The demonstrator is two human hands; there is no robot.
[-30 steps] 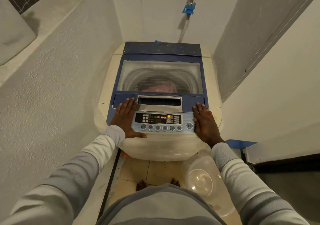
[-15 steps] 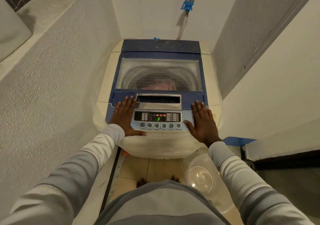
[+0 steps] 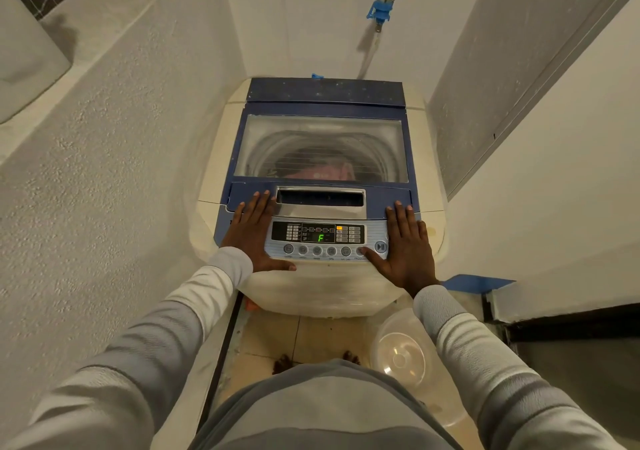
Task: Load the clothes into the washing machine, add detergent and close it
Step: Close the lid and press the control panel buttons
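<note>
A cream top-loading washing machine [image 3: 346, 297] with a blue top stands ahead in a narrow alcove. Its clear lid [image 3: 322, 145] is down, and pink clothes [image 3: 322, 172] show through it inside the drum. The control panel [image 3: 325, 240] is lit with a green "F". My left hand [image 3: 252, 235] lies flat with straight fingers on the machine's top, left of the panel. My right hand [image 3: 403, 245] lies flat on the right, its thumb touching a button at the panel's lower right, beside the play/pause button [image 3: 380, 246].
White walls close in on both sides. A blue tap [image 3: 380, 8] with a hose hangs on the back wall. A clear plastic basin [image 3: 401, 356] sits on the tiled floor at the right, by my feet. A dark doorway edge lies lower right.
My right thumb has swung inward onto a panel button. The display changed from red lights only to showing a green "F". My left hand has stayed in place.
</note>
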